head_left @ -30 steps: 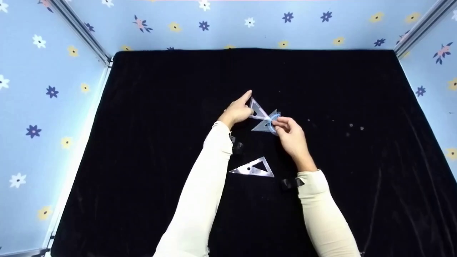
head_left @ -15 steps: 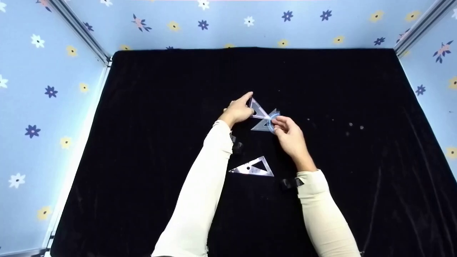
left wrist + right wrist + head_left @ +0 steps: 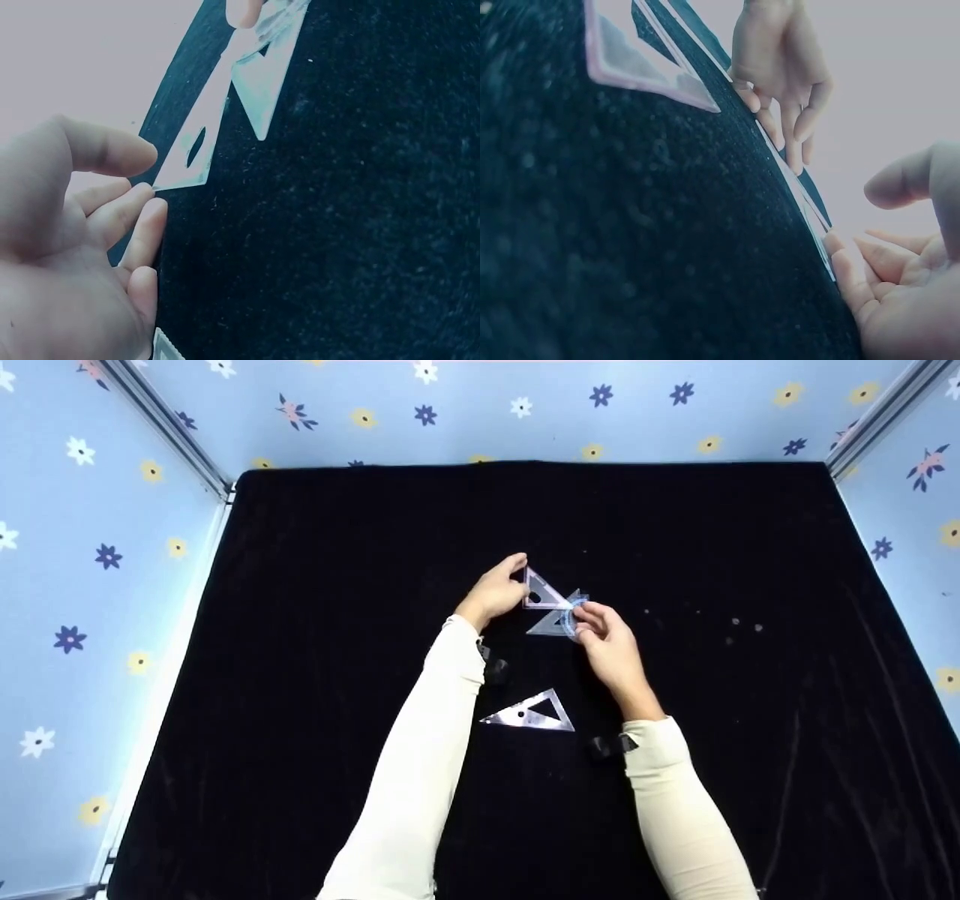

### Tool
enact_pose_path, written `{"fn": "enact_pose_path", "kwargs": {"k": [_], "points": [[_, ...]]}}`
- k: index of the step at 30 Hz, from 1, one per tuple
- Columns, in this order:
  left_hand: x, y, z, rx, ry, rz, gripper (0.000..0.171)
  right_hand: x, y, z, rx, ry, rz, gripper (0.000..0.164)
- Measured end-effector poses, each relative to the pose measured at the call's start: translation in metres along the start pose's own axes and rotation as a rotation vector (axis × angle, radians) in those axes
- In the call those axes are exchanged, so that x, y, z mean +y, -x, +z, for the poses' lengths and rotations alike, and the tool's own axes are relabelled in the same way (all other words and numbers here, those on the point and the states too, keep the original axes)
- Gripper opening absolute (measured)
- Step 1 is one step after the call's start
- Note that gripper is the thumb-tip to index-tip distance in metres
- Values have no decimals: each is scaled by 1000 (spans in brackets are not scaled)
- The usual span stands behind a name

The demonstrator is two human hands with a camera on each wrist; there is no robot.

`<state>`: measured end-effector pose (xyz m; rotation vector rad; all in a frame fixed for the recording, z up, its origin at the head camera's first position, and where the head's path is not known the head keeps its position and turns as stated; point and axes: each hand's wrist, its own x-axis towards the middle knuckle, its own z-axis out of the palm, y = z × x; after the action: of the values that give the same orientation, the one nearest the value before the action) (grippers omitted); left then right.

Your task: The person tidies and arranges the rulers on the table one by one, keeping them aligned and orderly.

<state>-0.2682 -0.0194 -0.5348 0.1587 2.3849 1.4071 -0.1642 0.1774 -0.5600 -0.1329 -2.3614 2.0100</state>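
Note:
A lilac-edged set square (image 3: 541, 586) lies in mid-table, its right tip over a pale blue protractor (image 3: 570, 619). Partly beneath both is a bluish clear set square (image 3: 545, 625). My left hand (image 3: 494, 592) is at the lilac one's left edge; in the left wrist view, fingertips (image 3: 145, 192) touch its corner and the thumb stands apart. With extended fingertips, my right hand (image 3: 613, 651) presses the protractor where the pieces overlap. The right wrist view shows the right thumb (image 3: 900, 181) raised away from them. Another clear set square (image 3: 517, 715) lies nearer, between the forearms.
Black cloth (image 3: 337, 585) covers the table. Blue flowered panels (image 3: 480, 420) stand at the back and sides, with metal posts at the corners. A few small pale specks (image 3: 736, 622) dot the cloth to the right.
My left hand has drawn slightly left, its thumb now at the lilac set square's edge instead of over it. That set square has turned slightly. The right hand stays nearly still.

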Motion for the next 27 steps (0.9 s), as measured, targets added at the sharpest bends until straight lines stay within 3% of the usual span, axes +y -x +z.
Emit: {"fn": "enact_pose_path", "kwargs": {"k": [10, 16, 27], "points": [[-8, 4, 5, 77, 187, 17, 63, 2, 0, -1, 27, -110, -3, 39], [-4, 6, 10, 142, 318, -29, 58, 3, 2, -4, 55, -190, -4, 40], [11, 15, 10, 254, 84, -83, 59, 2, 0, -2, 110, -270, -16, 40]]}}
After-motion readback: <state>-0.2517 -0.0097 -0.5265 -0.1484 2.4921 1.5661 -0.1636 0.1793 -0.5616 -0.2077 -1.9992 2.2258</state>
